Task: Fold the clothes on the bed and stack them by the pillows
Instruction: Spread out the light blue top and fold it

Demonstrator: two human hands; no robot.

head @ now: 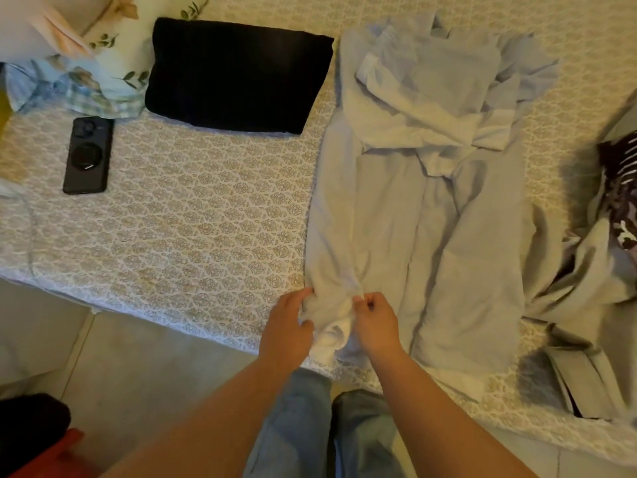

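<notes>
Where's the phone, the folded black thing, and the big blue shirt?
phone (88,155), head view, on the round ring on its back.
folded black garment (238,75), head view, middle of its top face.
light blue shirt (458,236), head view, flat front panel.

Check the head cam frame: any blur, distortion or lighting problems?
Head view: dim, warm light; the black folded garment shows almost no detail. Wide-angle bending curves the bed edge. The right-side pile and pillows at the corners are smeared and soft. Both hands, left hand and right hand, and the pale blue shirt are reasonably sharp.
</notes>
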